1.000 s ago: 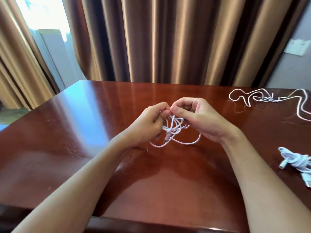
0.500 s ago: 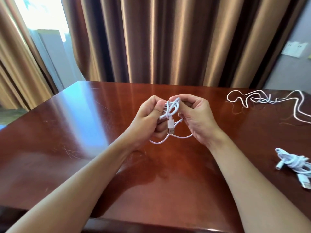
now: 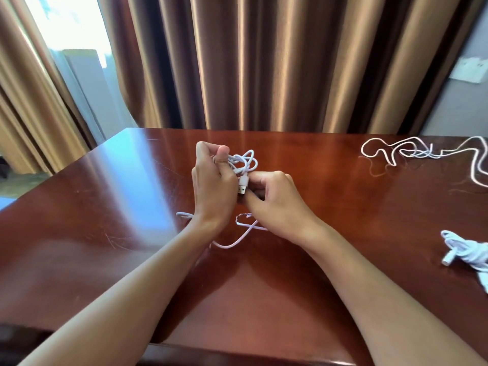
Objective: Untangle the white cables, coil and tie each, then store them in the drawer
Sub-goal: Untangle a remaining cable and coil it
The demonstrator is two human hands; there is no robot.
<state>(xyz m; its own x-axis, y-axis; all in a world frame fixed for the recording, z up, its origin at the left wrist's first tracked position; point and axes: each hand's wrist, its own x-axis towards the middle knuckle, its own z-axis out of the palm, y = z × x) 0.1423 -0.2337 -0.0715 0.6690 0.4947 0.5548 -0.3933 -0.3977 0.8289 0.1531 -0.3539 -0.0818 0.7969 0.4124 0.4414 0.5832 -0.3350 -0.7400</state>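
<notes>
A thin white cable (image 3: pixel 244 161) is bunched in loops above the table's middle. My left hand (image 3: pixel 214 186) grips those loops, thumb up. Its USB plug (image 3: pixel 243 186) hangs down between my hands. My right hand (image 3: pixel 274 199) sits just right of the plug, its fingers curled at the cable there. More of this cable (image 3: pixel 237 240) trails loosely onto the wood below my wrists. A second white cable (image 3: pixel 422 151) lies uncoiled at the far right. A third white cable (image 3: pixel 467 250) lies bundled at the right edge.
The glossy red-brown table (image 3: pixel 105 220) spreads under my arms, its near edge at the bottom of view. Brown curtains (image 3: pixel 264 62) hang behind it, with a bright window at the left. A white wall socket (image 3: pixel 468 70) is at the upper right.
My left hand has risen and turned upright with the loops. My right hand has dropped lower, toward the plug. More cable now hangs down and lies on the table.
</notes>
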